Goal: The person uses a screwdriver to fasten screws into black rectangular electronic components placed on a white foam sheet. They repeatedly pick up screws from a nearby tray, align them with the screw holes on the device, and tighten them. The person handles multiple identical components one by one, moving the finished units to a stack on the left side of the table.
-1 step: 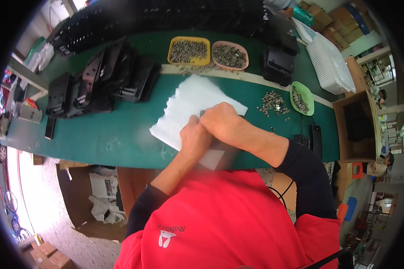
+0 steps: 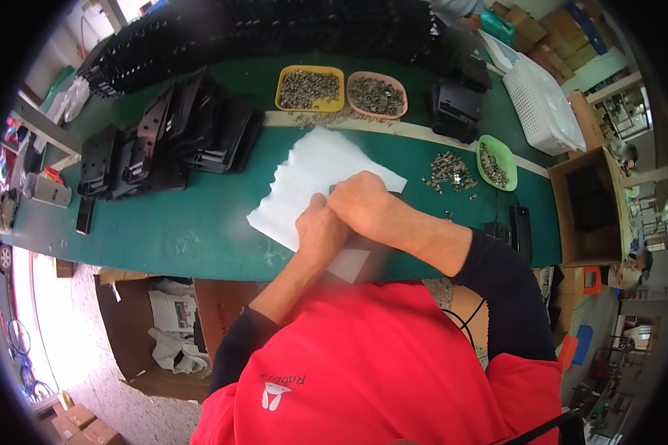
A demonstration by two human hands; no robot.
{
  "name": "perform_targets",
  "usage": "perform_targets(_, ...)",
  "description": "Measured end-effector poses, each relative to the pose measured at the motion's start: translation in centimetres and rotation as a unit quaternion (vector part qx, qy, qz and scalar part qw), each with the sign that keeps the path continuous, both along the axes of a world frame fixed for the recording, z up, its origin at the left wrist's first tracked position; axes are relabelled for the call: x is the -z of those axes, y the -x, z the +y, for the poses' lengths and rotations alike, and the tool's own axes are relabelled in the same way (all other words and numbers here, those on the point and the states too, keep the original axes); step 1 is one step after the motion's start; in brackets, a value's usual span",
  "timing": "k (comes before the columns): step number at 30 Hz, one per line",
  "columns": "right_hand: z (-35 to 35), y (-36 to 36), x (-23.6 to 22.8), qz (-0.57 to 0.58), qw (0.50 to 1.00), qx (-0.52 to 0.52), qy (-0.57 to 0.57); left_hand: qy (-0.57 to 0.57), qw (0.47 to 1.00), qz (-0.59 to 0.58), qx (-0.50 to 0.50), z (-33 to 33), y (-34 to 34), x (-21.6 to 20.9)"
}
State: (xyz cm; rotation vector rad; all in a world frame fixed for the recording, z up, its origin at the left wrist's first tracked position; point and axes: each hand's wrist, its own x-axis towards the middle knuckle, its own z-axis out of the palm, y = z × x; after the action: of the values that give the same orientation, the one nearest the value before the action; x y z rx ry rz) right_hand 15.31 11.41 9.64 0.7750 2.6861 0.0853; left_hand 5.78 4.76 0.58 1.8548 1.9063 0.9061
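My left hand (image 2: 321, 231) and my right hand (image 2: 361, 203) meet over a white foam sheet (image 2: 304, 176) with a ragged left edge. Both have their fingers curled closed, the right one resting against the top of the left. Beneath them lies a dark flat part (image 2: 379, 251), mostly covered, so its kind does not show. A light grey flat corner (image 2: 349, 265) sticks out below my wrists, at the table's front edge. Whatever is pinched between my fingers is hidden.
On the green table (image 2: 193, 245), stacked black plates (image 2: 152, 137) stand left and more (image 2: 459, 107) back right. Small metal parts fill yellow (image 2: 309, 110), pink (image 2: 378, 116) and green (image 2: 512, 159) trays; others (image 2: 450, 172) lie loose. A white basket (image 2: 538, 104) stands far right.
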Motion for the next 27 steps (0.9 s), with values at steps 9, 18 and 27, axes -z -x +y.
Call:
perform_targets(9, 7.2, -4.9, 0.9, 0.132, 0.972, 0.162, 0.11, -0.008, 0.998, 0.039, 0.052, 0.5, 1.3, -2.0)
perform_targets(18, 14.3, -2.3, 6.4, 0.444, 0.874, 0.193, 0.044, 0.01, 0.981, 0.097, 0.168, 4.5, 4.0, -3.1)
perform_targets(27, 15.6, -0.4, 8.7, 0.414, 0.89, 0.189, 0.025, 0.06, 0.987, 0.057, 0.135, 6.7, 4.7, -4.6)
